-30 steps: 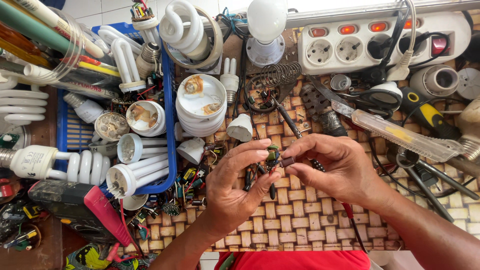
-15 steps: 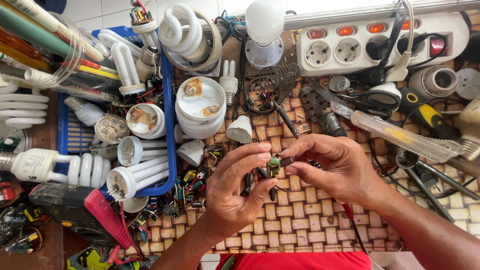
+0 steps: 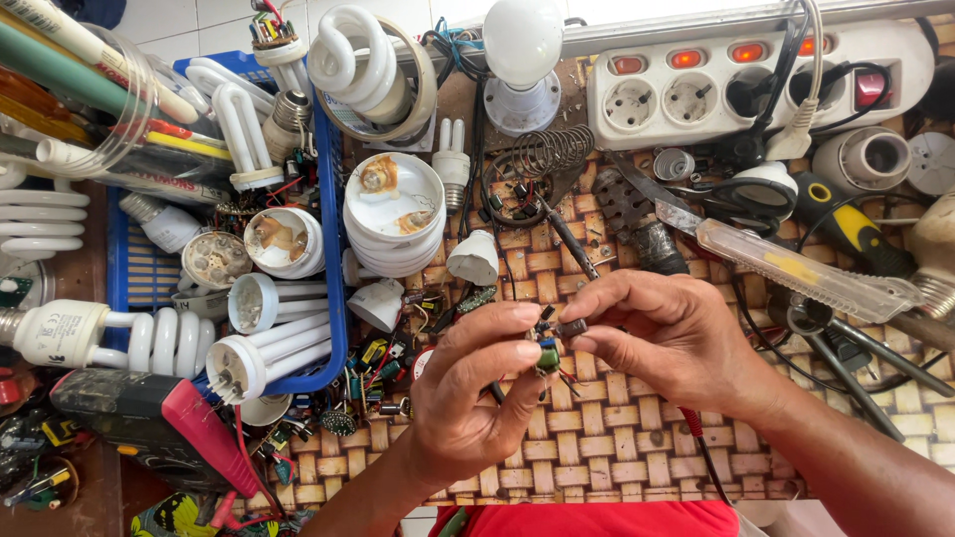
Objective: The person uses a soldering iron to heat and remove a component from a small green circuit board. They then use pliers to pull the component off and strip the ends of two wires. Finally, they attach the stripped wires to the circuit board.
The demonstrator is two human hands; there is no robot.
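Both hands pinch 1 small electronic part (image 3: 549, 343) between thumb and fingertips, held above the middle of the woven mat (image 3: 597, 447). Left hand (image 3: 473, 403): thumb and forefinger clamp its lower end, a green, bead-like body. Right hand (image 3: 662, 333): thumb and forefinger grip the upper end, a dark stubby piece with a blue fleck beside it; thin leads poke out below. Finer detail too small to tell. Beyond the hands: white lamp caps (image 3: 393, 214) stacked near the mat's left edge, blue tray (image 3: 333, 288) of spiral bulbs left, white power strip (image 3: 756, 80) at the desk's far edge.
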